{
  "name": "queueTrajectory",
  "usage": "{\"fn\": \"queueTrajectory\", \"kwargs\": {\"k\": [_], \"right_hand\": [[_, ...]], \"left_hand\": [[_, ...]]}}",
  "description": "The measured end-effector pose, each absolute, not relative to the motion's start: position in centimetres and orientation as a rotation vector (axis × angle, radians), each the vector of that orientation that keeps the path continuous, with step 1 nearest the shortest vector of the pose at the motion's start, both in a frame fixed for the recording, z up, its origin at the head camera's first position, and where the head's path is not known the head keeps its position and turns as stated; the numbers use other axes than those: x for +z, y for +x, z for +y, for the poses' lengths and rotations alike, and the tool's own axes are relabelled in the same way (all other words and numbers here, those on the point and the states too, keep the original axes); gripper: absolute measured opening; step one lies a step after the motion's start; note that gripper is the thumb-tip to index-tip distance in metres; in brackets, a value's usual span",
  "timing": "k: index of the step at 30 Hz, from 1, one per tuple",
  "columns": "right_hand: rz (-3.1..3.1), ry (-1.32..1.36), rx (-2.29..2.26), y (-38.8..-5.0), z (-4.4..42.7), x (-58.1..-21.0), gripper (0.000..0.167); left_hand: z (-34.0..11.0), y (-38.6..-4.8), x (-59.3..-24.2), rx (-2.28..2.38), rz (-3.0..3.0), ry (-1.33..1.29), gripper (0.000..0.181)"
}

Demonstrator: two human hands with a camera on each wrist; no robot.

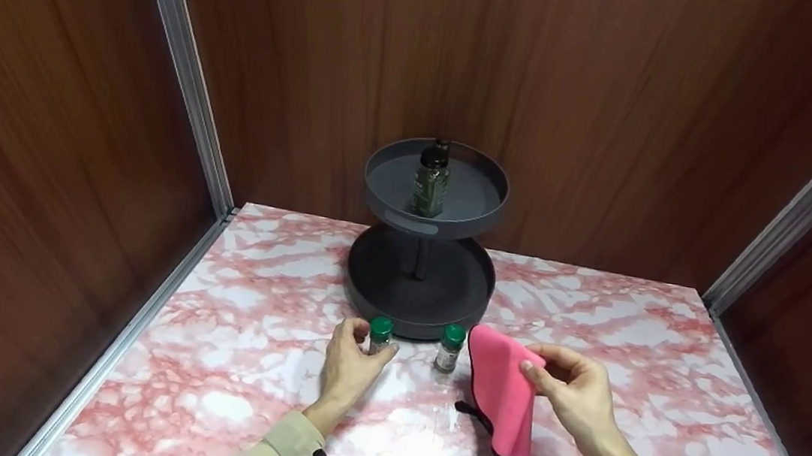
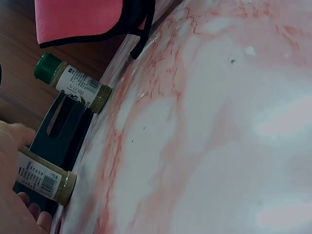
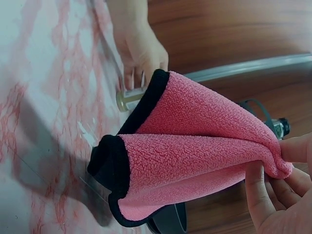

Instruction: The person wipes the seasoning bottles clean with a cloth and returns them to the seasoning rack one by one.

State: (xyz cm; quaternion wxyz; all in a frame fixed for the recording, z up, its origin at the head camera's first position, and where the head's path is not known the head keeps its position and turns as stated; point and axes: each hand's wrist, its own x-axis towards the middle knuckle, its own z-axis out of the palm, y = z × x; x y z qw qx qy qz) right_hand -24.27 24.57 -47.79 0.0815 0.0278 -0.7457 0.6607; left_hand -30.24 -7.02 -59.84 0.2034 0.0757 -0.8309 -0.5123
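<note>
A small spice jar with a green cap (image 1: 381, 327) stands upright on the tabletop, between the thumb and curled fingers of my left hand (image 1: 348, 368); its label and base (image 2: 46, 180) show in the left wrist view. To its right stands a second green-capped spice jar (image 1: 448, 349), untouched. My right hand (image 1: 579, 392) pinches the top corner of a pink cloth (image 1: 502, 389) with black edging. The folded cloth hangs above the table, fleecy in the right wrist view (image 3: 195, 161), with a black loop (image 1: 475, 414) at its side.
Behind the jars rises a dark two-tier round tray (image 1: 367, 307). Its upper tier (image 1: 481, 198) holds a dark-capped bottle with green contents (image 1: 430, 189) and another dark cap behind. Brown wood panels (image 1: 577, 110) with metal edge strips (image 1: 191, 84) surround the pink-and-white marbled table (image 1: 628, 342).
</note>
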Motion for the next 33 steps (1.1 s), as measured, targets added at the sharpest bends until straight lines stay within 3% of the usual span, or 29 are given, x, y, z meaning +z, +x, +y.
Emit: {"fn": "queueTrajectory", "kwargs": {"k": [9, 22, 33], "right_hand": [[-2.244, 0.081, 1.961, -24.2, 24.5, -47.8, 0.023], [-2.265, 0.087, 1.946, -24.2, 24.5, -48.1, 0.022], [-2.237, 0.076, 1.95, -24.2, 24.2, -47.8, 0.024]], "left_hand": [[-7.2, -30.2, -60.3, -1.522, -2.243, 0.147, 0.035], [-7.6, -30.0, -60.4, -1.729, -2.209, 0.043, 0.037], [-6.6, -29.3, -58.3, -1.789, -2.109, -0.046, 0.035]]}}
